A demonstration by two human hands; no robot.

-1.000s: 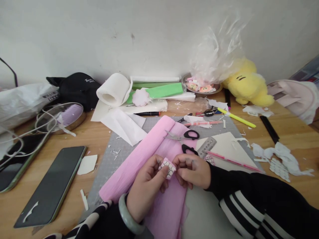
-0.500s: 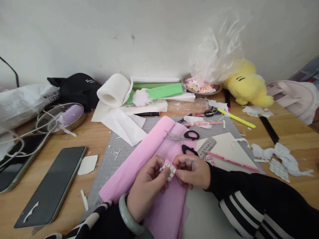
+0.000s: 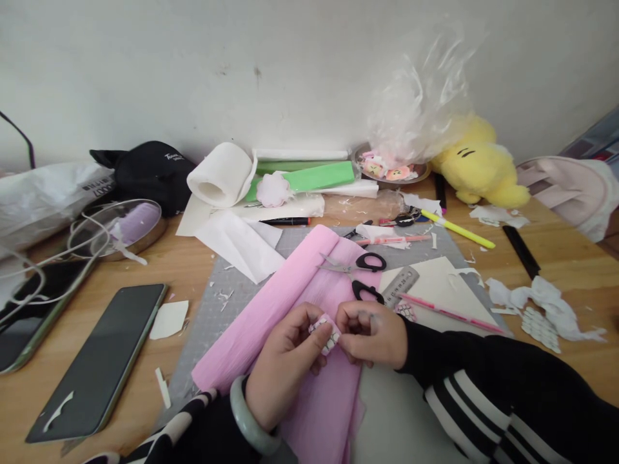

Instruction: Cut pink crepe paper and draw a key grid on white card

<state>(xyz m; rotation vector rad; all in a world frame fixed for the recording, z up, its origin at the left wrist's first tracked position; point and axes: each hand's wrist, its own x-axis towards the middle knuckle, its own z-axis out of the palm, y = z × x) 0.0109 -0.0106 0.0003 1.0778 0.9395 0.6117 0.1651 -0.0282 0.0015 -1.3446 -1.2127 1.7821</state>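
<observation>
Evidently the step in hand is close fingertip work, with both hands meeting over the pink crepe paper. The left hand (image 3: 285, 357) has its thumb clamped on top of a small pink-and-white patterned piece with dark outlines (image 3: 332, 341), fingers curled beneath. The right hand (image 3: 374, 332) brings thumb and fingers to the piece's right edge; whether they pinch it or only touch it, I can't tell. To my eye the next move calls for a steady left thumb and a light touch on that edge.

Around them, from the left, a round metal bowl (image 3: 140, 240) sits farther off, then a large dark smartphone (image 3: 101, 361) lies nearer, with a white paper square (image 3: 169, 320) at its right. A grey gridded cutting mat (image 3: 207, 322) bears the pink crepe paper roll (image 3: 271, 303), its loose sheet spreading under the hands. Just beyond the fingers, black-handled scissors (image 3: 356, 269) lie with blades parted, the likeliest thing to be knocked. A steel ruler (image 3: 401, 285) and a slim pink pen (image 3: 451, 314) crowd the right wrist. Farther right are a yellow pen (image 3: 459, 230) and crumpled white scraps (image 3: 556, 306), well clear of the work.
</observation>
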